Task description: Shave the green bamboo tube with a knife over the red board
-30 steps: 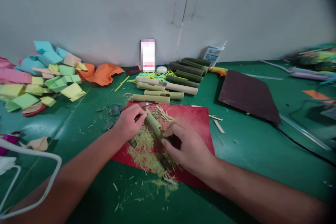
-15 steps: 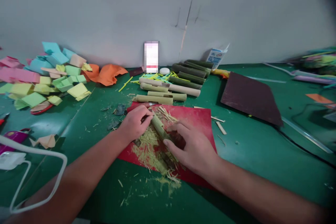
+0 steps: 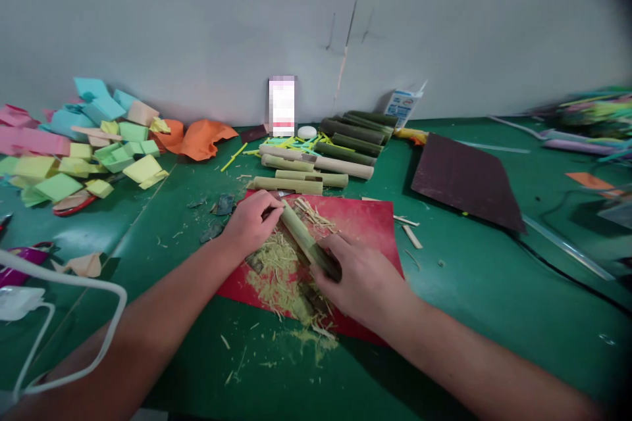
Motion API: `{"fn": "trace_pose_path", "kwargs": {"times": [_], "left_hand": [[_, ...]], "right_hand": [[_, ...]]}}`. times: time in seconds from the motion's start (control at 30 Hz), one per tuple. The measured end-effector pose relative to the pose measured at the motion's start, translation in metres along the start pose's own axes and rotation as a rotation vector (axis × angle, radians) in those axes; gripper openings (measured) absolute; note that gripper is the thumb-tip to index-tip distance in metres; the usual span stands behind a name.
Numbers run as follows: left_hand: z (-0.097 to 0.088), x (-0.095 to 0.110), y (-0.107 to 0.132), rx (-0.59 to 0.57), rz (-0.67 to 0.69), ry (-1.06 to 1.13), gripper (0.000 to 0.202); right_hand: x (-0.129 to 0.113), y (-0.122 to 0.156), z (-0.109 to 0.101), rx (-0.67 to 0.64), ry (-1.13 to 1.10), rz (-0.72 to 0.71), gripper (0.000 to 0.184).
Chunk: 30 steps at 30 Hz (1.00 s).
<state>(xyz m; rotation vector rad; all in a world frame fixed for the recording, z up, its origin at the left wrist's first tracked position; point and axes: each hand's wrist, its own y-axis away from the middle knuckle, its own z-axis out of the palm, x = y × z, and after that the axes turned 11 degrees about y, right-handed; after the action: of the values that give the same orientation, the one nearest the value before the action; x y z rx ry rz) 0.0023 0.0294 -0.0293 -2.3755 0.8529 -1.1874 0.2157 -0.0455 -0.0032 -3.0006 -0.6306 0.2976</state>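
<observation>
The right hand (image 3: 363, 283) has now closed its grip on the bamboo stick (image 3: 309, 241) (left hand (image 3: 251, 223) still pinching its top).

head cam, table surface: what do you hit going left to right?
White cable → coloured paper pile → orange paper → left hand → bamboo piece held in both hands → right hand → dark brown sheet → orange scrap.

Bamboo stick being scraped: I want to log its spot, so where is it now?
In the head view, the bamboo stick lies slantwise at centre on the red mat, between the left hand and right hand, over pale shavings.
</observation>
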Motion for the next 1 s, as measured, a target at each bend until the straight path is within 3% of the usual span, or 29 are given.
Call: {"fn": "trace_pose_path", "kwargs": {"times": [0.1, 0.27, 0.43, 0.6, 0.73, 0.87, 1.0], "left_hand": [[0.004, 0.014, 0.004, -0.044, -0.014, 0.036, 0.009], [0.01, 0.038, 0.013, -0.249, 0.018, 0.12, 0.01], [0.008, 0.031, 0.006, -0.1, 0.03, 0.024, 0.015], [0.009, 0.034, 0.01, -0.225, 0.047, 0.069, 0.012], [0.01, 0.035, 0.012, -0.114, 0.033, 0.034, 0.016], [0.013, 0.04, 0.014, -0.252, 0.029, 0.071, 0.012], [0.014, 0.04, 0.014, -0.13, 0.026, 0.027, 0.014]], "right_hand": [[-0.001, 0.0, 0.005, 0.007, -0.048, 0.007, 0.009], [-0.001, -0.001, 0.01, 0.006, -0.067, 0.048, 0.014], [-0.001, -0.003, 0.01, -0.028, -0.107, 0.093, 0.016], [-0.002, -0.001, 0.009, -0.028, -0.118, 0.093, 0.014], [-0.003, -0.001, 0.009, -0.034, -0.126, 0.119, 0.015], [-0.003, -0.002, 0.009, -0.034, -0.142, 0.109, 0.016], [-0.002, -0.001, 0.01, -0.027, -0.138, 0.14, 0.016]]}}
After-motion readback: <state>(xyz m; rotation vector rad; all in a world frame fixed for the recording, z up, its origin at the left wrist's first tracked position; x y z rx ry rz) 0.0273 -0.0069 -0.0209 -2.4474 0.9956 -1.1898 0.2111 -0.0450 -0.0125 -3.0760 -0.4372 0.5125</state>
